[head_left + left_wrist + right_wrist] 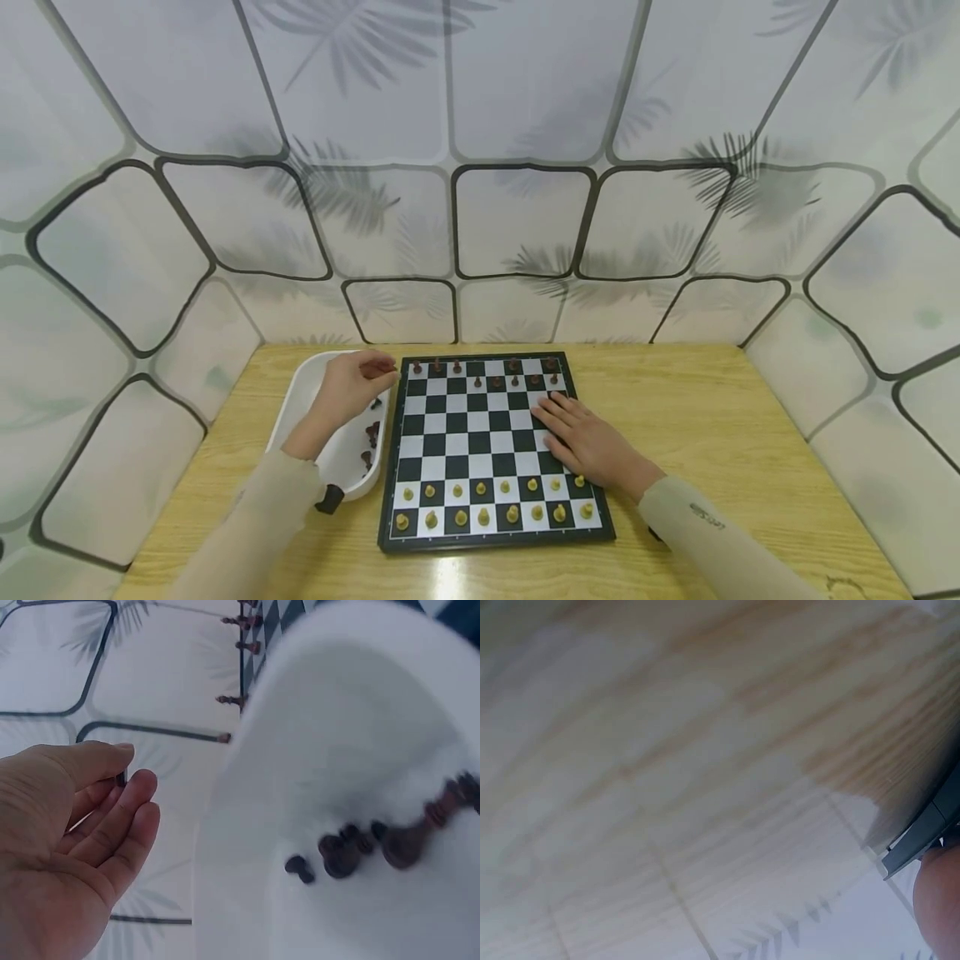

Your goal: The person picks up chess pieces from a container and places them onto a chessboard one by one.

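Observation:
My left hand (pixel 347 392) is raised over the far right side of a white plastic bin (pixel 291 408), beside the board's far left corner. In the left wrist view, its thumb and fingers pinch a small dark chess piece (pixel 121 778), mostly hidden by the fingertips. My right hand (pixel 592 442) rests with fingers extended on the right side of a black-and-white chessboard (pixel 457 423). Brown chess pieces (pixel 457 367) stand along the board's far rows, with gaps among them. Yellow chess pieces (pixel 483 517) fill the two near rows.
Several dark chess pieces (pixel 405 844) lie loose inside the bin, along its right side. Bin and board sit side by side on a wooden table (pixel 690 417). A patterned wall covering (pixel 525 221) rises behind the table and along both sides.

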`<state>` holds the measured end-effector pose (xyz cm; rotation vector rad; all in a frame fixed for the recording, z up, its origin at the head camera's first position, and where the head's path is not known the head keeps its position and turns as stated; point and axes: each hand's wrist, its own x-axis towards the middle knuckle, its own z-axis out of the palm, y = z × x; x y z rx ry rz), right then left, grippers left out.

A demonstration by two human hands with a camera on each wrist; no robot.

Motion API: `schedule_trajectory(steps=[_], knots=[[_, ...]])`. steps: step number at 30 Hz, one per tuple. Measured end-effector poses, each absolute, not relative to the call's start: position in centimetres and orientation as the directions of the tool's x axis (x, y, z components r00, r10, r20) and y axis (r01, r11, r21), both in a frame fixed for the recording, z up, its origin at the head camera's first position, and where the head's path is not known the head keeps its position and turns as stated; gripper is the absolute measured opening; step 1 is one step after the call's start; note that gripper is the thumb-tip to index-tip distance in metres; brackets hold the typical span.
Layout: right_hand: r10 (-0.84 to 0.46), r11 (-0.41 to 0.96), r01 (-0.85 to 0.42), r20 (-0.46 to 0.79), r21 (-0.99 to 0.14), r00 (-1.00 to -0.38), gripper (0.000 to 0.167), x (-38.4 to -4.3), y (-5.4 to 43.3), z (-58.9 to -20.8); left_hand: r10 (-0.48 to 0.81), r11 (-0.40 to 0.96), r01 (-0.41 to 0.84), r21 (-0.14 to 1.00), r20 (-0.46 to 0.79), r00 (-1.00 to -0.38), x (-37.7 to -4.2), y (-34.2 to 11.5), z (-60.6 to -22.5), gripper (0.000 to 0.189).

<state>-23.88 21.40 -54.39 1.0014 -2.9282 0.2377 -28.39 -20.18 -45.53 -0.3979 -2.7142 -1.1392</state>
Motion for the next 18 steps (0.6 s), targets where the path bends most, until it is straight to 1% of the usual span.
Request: schedule_trajectory(steps=[7,18], knots=[[-0.605,0.783,-0.61,0.08,-0.122,-0.792,0.059,-23.8,21.5,-54.4,0.244,0.643,0.335,0.689,0.23,-0.942,-29.4,-16.9,-44.6,0.025],[-0.602,0.784,-0.607,0.083,-0.132,-0.794,0.059,-23.8,21.5,-54.3,0.306,0.623,0.388,0.679,0.245,-0.92,-31.3,-11.8,-43.6,0.021]])
